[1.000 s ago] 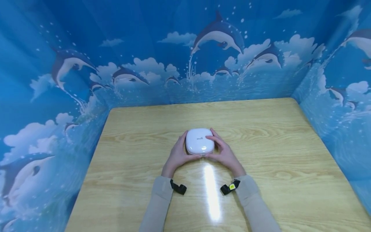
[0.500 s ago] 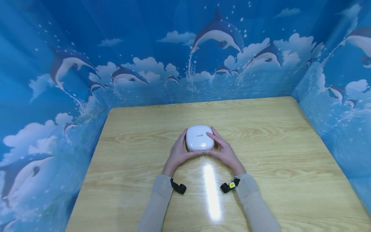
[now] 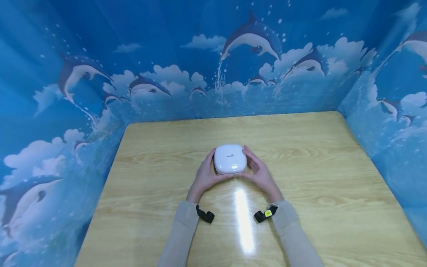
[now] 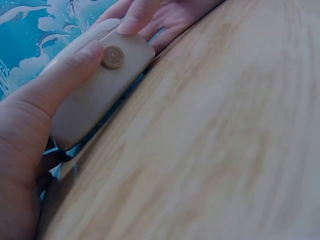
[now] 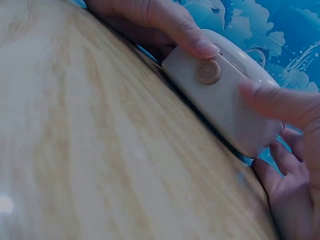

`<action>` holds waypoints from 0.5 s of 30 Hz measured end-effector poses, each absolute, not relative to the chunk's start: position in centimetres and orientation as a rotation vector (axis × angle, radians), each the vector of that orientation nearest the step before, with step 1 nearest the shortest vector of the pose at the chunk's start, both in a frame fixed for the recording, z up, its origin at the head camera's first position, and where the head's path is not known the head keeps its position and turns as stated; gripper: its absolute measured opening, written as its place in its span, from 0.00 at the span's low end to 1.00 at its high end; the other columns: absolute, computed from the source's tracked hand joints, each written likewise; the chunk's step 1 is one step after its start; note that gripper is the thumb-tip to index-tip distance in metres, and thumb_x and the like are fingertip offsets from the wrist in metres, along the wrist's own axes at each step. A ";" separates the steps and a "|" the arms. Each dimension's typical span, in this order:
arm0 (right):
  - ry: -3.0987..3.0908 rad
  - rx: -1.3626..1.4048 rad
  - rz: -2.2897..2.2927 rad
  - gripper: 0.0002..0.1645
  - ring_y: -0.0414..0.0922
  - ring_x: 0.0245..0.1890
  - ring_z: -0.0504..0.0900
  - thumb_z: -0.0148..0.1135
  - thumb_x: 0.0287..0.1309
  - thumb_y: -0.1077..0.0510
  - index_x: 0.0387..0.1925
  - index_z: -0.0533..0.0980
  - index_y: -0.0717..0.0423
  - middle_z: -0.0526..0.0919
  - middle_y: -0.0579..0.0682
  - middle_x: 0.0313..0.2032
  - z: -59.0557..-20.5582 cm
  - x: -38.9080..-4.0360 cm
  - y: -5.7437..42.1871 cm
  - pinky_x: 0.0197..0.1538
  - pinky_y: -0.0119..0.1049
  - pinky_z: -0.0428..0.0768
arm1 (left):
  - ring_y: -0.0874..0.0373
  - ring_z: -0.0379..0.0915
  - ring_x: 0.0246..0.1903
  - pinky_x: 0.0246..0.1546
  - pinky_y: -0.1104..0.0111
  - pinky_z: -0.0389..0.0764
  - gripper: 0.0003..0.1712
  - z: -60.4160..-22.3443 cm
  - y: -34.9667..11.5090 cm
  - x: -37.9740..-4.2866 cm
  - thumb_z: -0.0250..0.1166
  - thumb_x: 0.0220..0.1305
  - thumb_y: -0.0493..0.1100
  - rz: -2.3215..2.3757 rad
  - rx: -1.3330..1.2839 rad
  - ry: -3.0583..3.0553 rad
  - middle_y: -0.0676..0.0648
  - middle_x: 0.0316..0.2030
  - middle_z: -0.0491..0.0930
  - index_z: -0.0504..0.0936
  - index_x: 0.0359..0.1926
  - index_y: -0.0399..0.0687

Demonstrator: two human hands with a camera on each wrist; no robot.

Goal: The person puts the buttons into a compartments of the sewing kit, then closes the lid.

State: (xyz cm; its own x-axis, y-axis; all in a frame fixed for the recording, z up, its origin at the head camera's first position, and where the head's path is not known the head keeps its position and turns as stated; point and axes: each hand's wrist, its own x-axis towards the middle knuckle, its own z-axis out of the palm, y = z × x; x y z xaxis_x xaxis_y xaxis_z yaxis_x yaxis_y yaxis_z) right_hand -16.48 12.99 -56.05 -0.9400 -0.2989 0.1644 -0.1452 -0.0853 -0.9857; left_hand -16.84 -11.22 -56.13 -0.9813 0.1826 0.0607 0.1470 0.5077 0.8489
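Note:
A glossy white case [image 3: 229,165] with rounded corners and small dark lettering on its lid is held between both hands. My left hand [image 3: 205,177] grips its left side, thumb along the near face. On the opposite side, my right hand [image 3: 262,179] holds it, fingers at the right edge and thumb on the front. A round brown knob with a plus-like mark [image 4: 113,57] sits on the near face, between the two thumbs. In the right wrist view a seam runs under the lid, above the knob [image 5: 208,72]. The case's far side is hidden.
A pale wood-grain table [image 3: 150,207] lies under the hands, with a bright light reflection [image 3: 244,222] nearer the body. Blue curtains printed with dolphins [image 3: 250,40] hang along its back and sides. Each wrist wears a black strap camera [image 3: 205,215].
The case has shifted slightly away from the body. The right index finger, earlier lying on the lid, has drawn back to the right edge. The left hand keeps its grip.

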 end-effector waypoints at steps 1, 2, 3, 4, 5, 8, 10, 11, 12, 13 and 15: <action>2.029 -0.509 -2.206 0.55 0.49 0.75 0.53 0.74 0.46 0.73 0.74 0.60 0.53 0.50 0.47 0.77 -56.1 -16.5 13.0 0.73 0.34 0.56 | 0.51 0.53 0.73 0.72 0.52 0.59 0.73 -56.1 -11.2 -16.8 0.77 0.38 0.73 1.513 0.300 2.698 0.49 0.75 0.55 0.48 0.79 0.55; 2.005 -0.518 -2.235 0.54 0.50 0.75 0.53 0.73 0.47 0.74 0.74 0.59 0.56 0.51 0.49 0.77 -56.1 -16.6 13.1 0.74 0.35 0.56 | 0.51 0.53 0.72 0.71 0.52 0.59 0.73 -56.1 -11.2 -16.9 0.77 0.39 0.72 1.513 0.314 2.700 0.48 0.75 0.56 0.48 0.79 0.55; 1.980 -0.523 -2.265 0.53 0.52 0.75 0.54 0.71 0.48 0.75 0.74 0.58 0.58 0.52 0.52 0.77 -56.1 -16.6 13.2 0.74 0.36 0.57 | 0.50 0.53 0.73 0.72 0.52 0.59 0.72 -56.1 -11.1 -16.9 0.77 0.39 0.72 1.513 0.326 2.702 0.48 0.75 0.56 0.48 0.79 0.54; 1.964 -0.519 -2.285 0.51 0.54 0.75 0.54 0.69 0.51 0.75 0.74 0.57 0.60 0.53 0.55 0.76 -56.1 -16.6 13.2 0.74 0.37 0.57 | 0.50 0.53 0.73 0.72 0.53 0.59 0.72 -56.1 -11.1 -16.9 0.77 0.40 0.72 1.509 0.335 2.702 0.47 0.75 0.55 0.48 0.79 0.54; 1.956 -0.512 -2.297 0.49 0.55 0.74 0.54 0.67 0.54 0.74 0.74 0.56 0.61 0.53 0.57 0.76 -56.1 -16.5 13.3 0.74 0.37 0.57 | 0.50 0.53 0.73 0.72 0.53 0.58 0.72 -56.2 -11.0 -16.9 0.77 0.40 0.71 1.508 0.344 2.702 0.46 0.75 0.55 0.48 0.79 0.53; 1.955 -0.476 -2.317 0.42 0.58 0.74 0.55 0.61 0.63 0.71 0.75 0.55 0.62 0.54 0.62 0.74 -56.2 -16.4 13.5 0.73 0.37 0.60 | 0.49 0.52 0.73 0.72 0.54 0.57 0.72 -56.2 -11.0 -16.7 0.77 0.41 0.71 1.510 0.352 2.697 0.45 0.75 0.55 0.48 0.79 0.51; 1.986 -0.440 -2.309 0.38 0.59 0.73 0.57 0.57 0.68 0.67 0.75 0.55 0.61 0.56 0.63 0.74 -56.1 -16.3 13.5 0.71 0.35 0.63 | 0.49 0.52 0.73 0.72 0.54 0.57 0.72 -56.1 -11.0 -16.7 0.77 0.41 0.70 1.526 0.342 2.687 0.44 0.75 0.54 0.48 0.79 0.51; 2.003 -0.424 -2.306 0.37 0.59 0.72 0.58 0.56 0.69 0.66 0.75 0.55 0.61 0.56 0.63 0.74 -56.1 -16.3 13.5 0.70 0.35 0.65 | 0.50 0.52 0.73 0.72 0.54 0.57 0.71 -56.1 -11.0 -16.6 0.77 0.41 0.70 1.537 0.333 2.680 0.45 0.75 0.54 0.48 0.79 0.52; 2.015 -0.418 -2.305 0.36 0.60 0.72 0.59 0.55 0.70 0.65 0.75 0.55 0.61 0.57 0.63 0.73 -56.1 -16.3 13.5 0.69 0.34 0.66 | 0.50 0.52 0.73 0.73 0.55 0.57 0.71 -56.1 -11.0 -16.6 0.77 0.42 0.70 1.556 0.322 2.666 0.45 0.75 0.54 0.48 0.79 0.53; 2.022 -0.406 -2.310 0.36 0.60 0.72 0.59 0.55 0.70 0.64 0.74 0.55 0.61 0.58 0.63 0.73 -56.1 -16.2 13.4 0.69 0.33 0.67 | 0.51 0.52 0.73 0.73 0.55 0.56 0.70 -56.1 -11.1 -16.5 0.77 0.42 0.70 1.571 0.310 2.655 0.46 0.75 0.54 0.49 0.79 0.54; 2.042 -0.392 -2.317 0.35 0.61 0.71 0.61 0.55 0.71 0.63 0.74 0.56 0.62 0.59 0.64 0.72 -56.1 -16.2 13.3 0.67 0.32 0.69 | 0.52 0.52 0.73 0.73 0.56 0.56 0.69 -56.1 -11.2 -16.5 0.77 0.42 0.69 1.605 0.303 2.634 0.48 0.75 0.54 0.49 0.78 0.56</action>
